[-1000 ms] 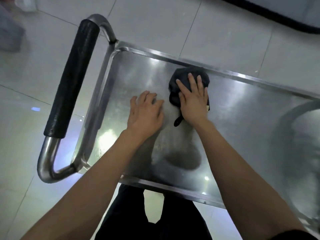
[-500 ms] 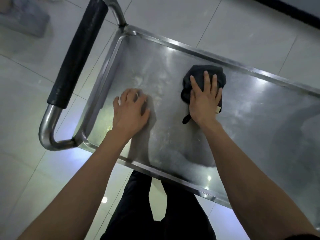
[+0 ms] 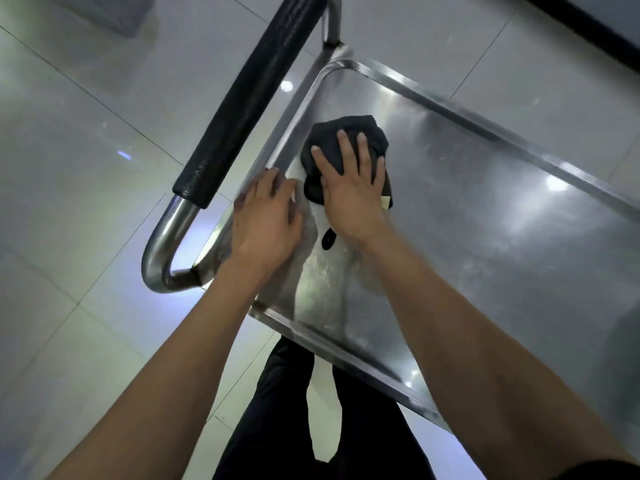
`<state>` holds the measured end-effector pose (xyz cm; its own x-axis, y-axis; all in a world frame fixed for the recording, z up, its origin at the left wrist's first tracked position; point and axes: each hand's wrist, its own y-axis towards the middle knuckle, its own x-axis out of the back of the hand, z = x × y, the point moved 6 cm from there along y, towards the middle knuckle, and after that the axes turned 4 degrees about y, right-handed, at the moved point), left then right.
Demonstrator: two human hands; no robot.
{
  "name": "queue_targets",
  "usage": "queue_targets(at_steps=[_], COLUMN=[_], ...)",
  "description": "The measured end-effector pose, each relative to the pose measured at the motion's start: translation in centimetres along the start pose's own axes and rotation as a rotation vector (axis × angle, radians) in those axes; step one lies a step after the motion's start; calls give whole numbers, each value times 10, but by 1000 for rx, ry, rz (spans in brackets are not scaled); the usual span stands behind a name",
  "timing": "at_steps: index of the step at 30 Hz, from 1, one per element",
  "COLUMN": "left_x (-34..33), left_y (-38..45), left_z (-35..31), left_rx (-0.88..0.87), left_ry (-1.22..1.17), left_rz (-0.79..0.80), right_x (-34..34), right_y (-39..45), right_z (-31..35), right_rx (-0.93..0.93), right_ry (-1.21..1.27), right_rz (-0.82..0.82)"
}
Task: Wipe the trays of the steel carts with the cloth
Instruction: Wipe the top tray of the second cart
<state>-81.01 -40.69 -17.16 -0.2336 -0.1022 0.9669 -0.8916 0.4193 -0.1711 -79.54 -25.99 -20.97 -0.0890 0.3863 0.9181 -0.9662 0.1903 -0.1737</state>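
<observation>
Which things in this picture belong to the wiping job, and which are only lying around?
For the job:
- dark cloth, pressed flat by the right hand
- steel tray of the cart
- left hand, resting on the tray near its edge

Only around:
- black-padded cart handle
- grey object on the floor, too blurred to name

Both hands flat, fingers extended: left [image 3: 265, 220], right [image 3: 349, 183]; forearms reaching forward.

Glossy pale floor tiles [image 3: 86, 237] with thin grout lines reflect bright ceiling lights. A dark strip [image 3: 588, 26] runs far right.
</observation>
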Motion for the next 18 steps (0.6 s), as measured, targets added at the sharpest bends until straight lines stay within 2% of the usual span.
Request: queue_targets(at_steps=[6, 11, 18], left_x=[2, 7, 5], left_y=[5, 8, 4], left_z=[24, 30, 7], left_rx=[5, -21, -78], left_ry=[-95, -78, 83], left_rz=[-4, 22, 94], right_x=[-7, -7, -7], right_y=[25, 34, -3], right_z=[31, 40, 5], right_rx=[46, 53, -198], right_ry=[20, 47, 110], right_rz=[-11, -3, -70])
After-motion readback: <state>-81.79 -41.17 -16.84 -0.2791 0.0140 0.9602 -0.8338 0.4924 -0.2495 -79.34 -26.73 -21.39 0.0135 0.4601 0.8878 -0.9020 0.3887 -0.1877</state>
